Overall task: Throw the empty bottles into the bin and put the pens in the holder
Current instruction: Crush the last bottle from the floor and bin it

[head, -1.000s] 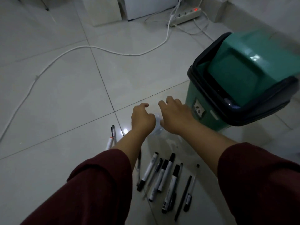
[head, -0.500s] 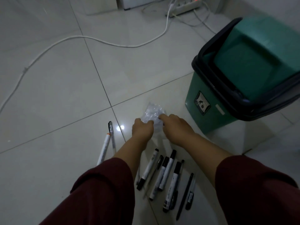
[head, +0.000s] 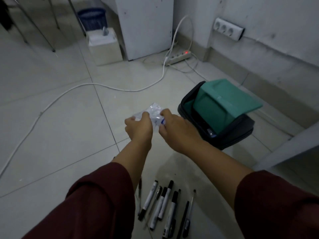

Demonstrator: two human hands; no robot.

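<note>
Head view: both hands' fingers point(head: 145, 116) pinch one crumpled bottle point(head: 154, 112); one bin point(head: 222, 112).

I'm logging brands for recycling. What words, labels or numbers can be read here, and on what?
None can be read.
Crushed bottle held in both hands: a blue mark, too blurred to read.
Pens on the floor: barrel print too small.
Green bin: no label showing.
</note>
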